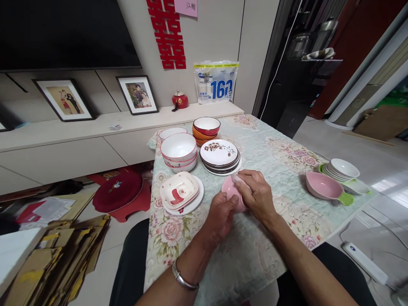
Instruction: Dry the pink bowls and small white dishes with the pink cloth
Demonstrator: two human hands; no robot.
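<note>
A small pink bowl is tilted between my two hands above the near part of the table. My left hand grips its lower left side, thumb pressed on the surface. Against its upper right side my right hand is closed, with a small whitish patch at the fingertips that I cannot make out clearly. Just beyond the hands stands a stack of white plates with brown flowers. To the left, cream square dishes rest on a white plate.
White red-rimmed bowls and red and orange bowls stand at the back of the floral-covered table. Near the right edge are a pink leaf-handled bowl and stacked white bowls. A red stool and cardboard lie left.
</note>
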